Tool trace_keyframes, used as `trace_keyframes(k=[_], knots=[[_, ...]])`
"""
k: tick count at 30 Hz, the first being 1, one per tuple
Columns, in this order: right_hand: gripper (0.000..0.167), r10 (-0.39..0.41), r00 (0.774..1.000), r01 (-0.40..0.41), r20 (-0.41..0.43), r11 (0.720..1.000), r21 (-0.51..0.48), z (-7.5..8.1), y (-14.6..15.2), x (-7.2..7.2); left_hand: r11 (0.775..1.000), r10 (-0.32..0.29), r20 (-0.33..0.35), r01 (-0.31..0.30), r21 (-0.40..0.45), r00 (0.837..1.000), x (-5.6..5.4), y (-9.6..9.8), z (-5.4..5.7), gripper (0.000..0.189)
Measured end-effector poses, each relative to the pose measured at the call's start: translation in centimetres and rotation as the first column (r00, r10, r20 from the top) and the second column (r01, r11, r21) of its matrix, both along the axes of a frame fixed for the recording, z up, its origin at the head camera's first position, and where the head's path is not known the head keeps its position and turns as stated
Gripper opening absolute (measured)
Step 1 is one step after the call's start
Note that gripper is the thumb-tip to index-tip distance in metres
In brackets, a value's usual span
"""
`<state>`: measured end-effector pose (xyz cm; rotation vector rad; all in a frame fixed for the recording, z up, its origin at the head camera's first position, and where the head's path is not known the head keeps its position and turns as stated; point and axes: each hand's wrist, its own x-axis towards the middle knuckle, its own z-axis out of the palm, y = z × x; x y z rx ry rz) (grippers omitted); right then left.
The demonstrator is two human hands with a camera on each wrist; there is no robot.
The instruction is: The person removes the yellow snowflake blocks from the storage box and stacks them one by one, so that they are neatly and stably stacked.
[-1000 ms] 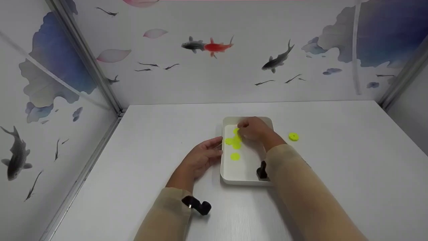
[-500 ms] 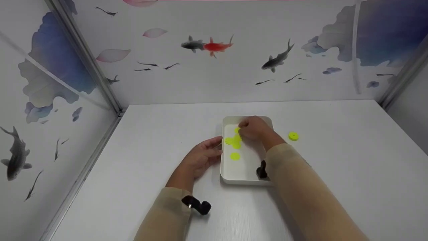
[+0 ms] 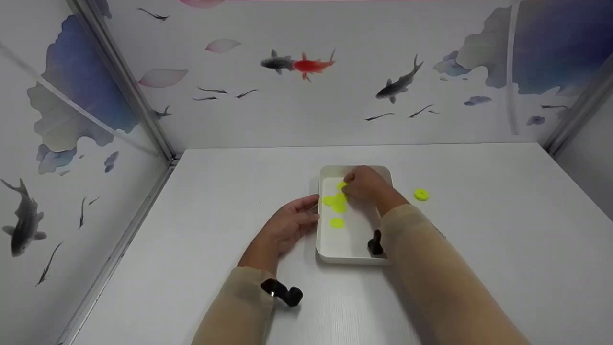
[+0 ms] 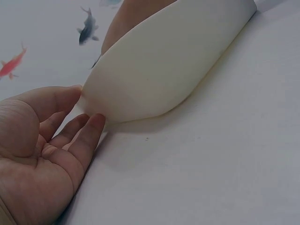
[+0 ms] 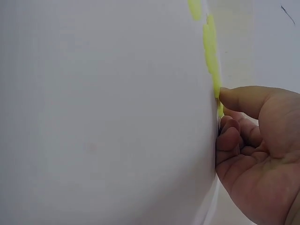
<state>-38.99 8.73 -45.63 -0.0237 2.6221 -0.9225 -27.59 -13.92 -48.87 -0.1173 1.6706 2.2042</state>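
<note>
A white rectangular tray (image 3: 349,244) lies on the table, with several flat bright-yellow discs inside it. One round disc (image 3: 337,223) lies apart, nearer me, and a touching cluster of discs (image 3: 337,203) lies beyond it. My left hand (image 3: 293,224) touches the tray's left wall with its fingertips; the left wrist view shows its fingers (image 4: 86,140) loosely bent against the wall. My right hand (image 3: 368,186) is inside the tray near the far end, pinching a yellow disc (image 3: 342,185) between thumb and fingers. In the right wrist view, the yellow discs (image 5: 211,51) appear edge-on and partly hidden.
On the table right of the tray sits a thicker yellow round piece (image 3: 421,194) with a small mark in its centre. A white back wall (image 3: 306,120) with printed fish stands behind the table, and another panel (image 3: 119,187) borders its left.
My right hand has shifted very slightly rightward within the tray, and the yellow disc at its fingertips has moved with it. The left hand and tray stay put.
</note>
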Motion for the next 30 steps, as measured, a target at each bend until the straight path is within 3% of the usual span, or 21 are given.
trace_keyframes(k=[17, 24, 30], knots=[[0.044, 0.022, 1.0, -0.023, 0.003, 0.998, 0.065, 0.75, -0.4, 0.42, 1.0, -0.003, 0.008, 0.003, -0.017, 1.0, 0.02, -0.06, 0.22, 0.064], [0.033, 0.011, 0.999, -0.007, -0.039, 0.995, 0.104, 0.41, -0.59, 0.33, 0.999, 0.007, 0.02, -0.006, -0.033, 1.0, 0.18, -0.1, 0.16, 0.064], [0.048, -0.027, 1.0, 0.027, 0.0, 0.997, 0.075, 0.36, -0.65, 0.05, 0.999, 0.021, 0.031, -0.02, -0.041, 0.999, 0.16, -0.07, 0.31, 0.062]])
